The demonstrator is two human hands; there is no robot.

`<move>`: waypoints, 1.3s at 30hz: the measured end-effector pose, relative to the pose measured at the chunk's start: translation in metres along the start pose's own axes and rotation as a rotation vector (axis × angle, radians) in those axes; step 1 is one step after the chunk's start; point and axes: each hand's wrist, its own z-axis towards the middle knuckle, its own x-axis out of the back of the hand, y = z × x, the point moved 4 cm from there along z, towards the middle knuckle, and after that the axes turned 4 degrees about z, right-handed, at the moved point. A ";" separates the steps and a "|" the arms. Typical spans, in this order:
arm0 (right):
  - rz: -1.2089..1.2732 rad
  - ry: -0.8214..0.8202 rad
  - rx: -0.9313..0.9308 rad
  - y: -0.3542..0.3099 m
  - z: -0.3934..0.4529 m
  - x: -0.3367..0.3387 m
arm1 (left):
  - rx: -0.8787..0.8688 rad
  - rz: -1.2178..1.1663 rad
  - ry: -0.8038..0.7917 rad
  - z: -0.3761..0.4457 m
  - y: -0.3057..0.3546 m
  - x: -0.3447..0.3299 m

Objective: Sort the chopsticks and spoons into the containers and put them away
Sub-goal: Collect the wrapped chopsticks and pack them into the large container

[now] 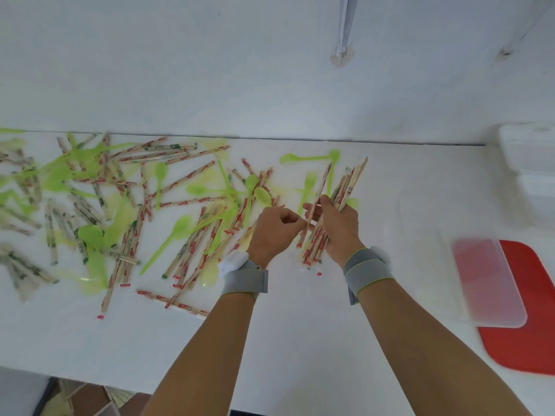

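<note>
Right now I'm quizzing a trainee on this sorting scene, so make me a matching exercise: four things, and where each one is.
Things:
1. bundle of chopsticks
2. red tray
3. green fork
4. clear lid

Places:
A. lying on the red tray
B. table's far right edge
C. gripped in the right hand
D. on the table just beyond the hands

Pairs: 1-C, 2-B, 3-D, 4-A

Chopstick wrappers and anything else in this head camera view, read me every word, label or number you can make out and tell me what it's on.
No text can be read anywhere.
Wrapped chopsticks bundle in the right hand: red and green print, too blurred to read.
Loose wrapped chopsticks on the table: red and green marks, too small.
Clear containers, red lid: no lettering shows.
</note>
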 end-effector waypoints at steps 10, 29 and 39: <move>-0.097 -0.104 0.022 0.023 -0.011 -0.022 | 0.010 0.058 0.119 -0.020 -0.025 0.024; -0.151 -0.152 -0.069 0.028 -0.026 -0.011 | 0.159 0.397 0.309 0.003 -0.061 0.045; -0.166 -0.142 -0.070 0.030 -0.026 -0.007 | 0.216 0.470 0.251 0.008 -0.058 0.052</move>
